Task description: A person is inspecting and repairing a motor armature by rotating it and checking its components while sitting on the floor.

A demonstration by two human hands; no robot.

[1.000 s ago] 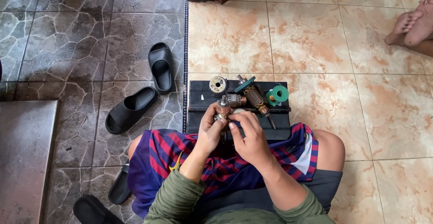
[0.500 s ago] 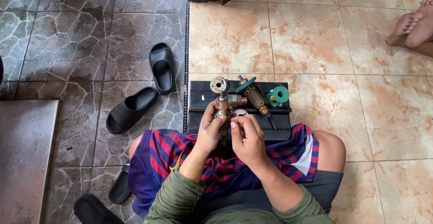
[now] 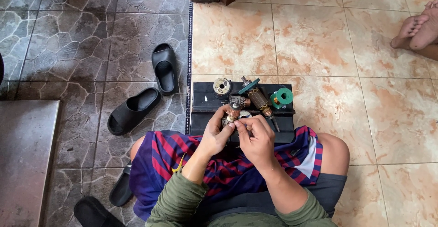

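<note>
The right hand (image 3: 257,138) covers most of a small part held over the black mat (image 3: 205,115), too small to identify. Another person's bare feet (image 3: 417,28) are cut off by the right edge. A black sandal (image 3: 93,212) runs off the bottom.

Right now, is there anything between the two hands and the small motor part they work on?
Nothing visible is. The left hand grips the small copper motor part directly, and the right hand touches it from the other side with its fingertips. The second rotor and green spool lie beyond, on the black mat.
</note>
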